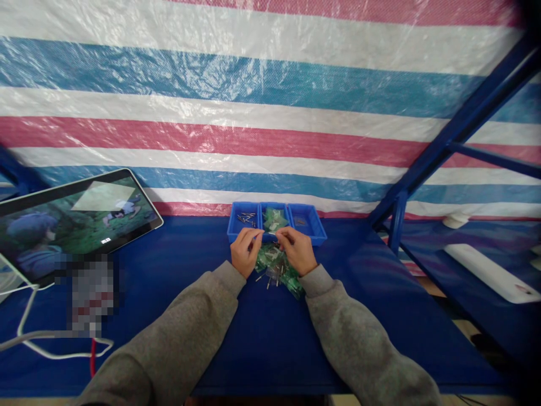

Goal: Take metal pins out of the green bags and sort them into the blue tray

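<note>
Both hands meet just in front of three blue bins. My left hand point(246, 251) is closed, its fingertips pinching something small and pale. My right hand point(298, 250) is closed too, with thumb and forefinger together near the same spot; what it holds is too small to name. Below and between them lies a pile of green plastic packets point(291, 280) with several thin metal pins point(278, 274). The left bin point(230, 225) holds dark metal pins point(247, 217), the middle one green packets point(274, 217), and the right bin point(315, 224) a few small pieces.
On the blue table point(169, 338), a tablet point(84, 220) leans at the left with white cables point(25, 332) before it. Blue metal frame bars point(443, 135) rise at the right, beside a long white object point(490, 273). A striped sheet point(253, 135) hangs behind.
</note>
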Motion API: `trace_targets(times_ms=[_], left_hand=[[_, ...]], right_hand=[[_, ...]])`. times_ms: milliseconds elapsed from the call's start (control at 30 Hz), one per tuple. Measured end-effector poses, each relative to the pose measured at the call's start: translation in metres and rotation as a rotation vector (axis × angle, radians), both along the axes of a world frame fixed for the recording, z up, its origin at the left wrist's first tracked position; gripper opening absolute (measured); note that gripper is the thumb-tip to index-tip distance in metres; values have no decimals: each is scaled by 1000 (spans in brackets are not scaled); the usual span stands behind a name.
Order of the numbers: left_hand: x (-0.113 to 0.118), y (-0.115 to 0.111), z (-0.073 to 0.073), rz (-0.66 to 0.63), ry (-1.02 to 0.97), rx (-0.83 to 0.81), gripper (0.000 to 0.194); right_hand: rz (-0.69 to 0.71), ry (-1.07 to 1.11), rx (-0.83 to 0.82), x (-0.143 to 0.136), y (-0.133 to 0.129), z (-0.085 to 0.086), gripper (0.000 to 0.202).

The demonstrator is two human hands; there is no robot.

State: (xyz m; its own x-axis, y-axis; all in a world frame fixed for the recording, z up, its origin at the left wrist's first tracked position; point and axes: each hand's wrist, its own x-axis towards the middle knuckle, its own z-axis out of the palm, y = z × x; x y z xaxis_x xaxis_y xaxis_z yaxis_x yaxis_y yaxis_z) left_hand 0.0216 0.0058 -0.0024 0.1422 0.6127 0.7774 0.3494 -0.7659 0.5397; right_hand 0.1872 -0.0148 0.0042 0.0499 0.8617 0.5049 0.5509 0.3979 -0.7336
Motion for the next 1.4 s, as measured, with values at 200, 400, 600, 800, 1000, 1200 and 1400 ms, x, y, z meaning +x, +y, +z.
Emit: trace_targets(times_ms=[200, 400, 600, 800, 1000, 1200, 1400], left_hand=[[0, 2, -4, -29, 41, 3, 19], [3, 8, -9, -103, 67, 61, 15], [5, 9, -9, -111, 59, 21, 12], [2, 8, -8, -16, 85, -43, 18], [1, 6, -9, 35, 152, -83, 32], [1, 4, -7, 18, 98, -25, 16], [-6, 16, -6, 457, 29, 55, 15]], right_hand=[[-7, -119, -10, 1, -1, 1, 31], [-33, -157, 19, 1, 0, -1, 33], [8, -116, 3, -1, -1, -2, 31], [46, -11, 49, -2, -3, -1, 20], [65, -113, 70, -3, -4, 1, 28], [63, -171, 32, -4, -5, 4, 32], [35, -145, 57, -3, -4, 3, 29]])
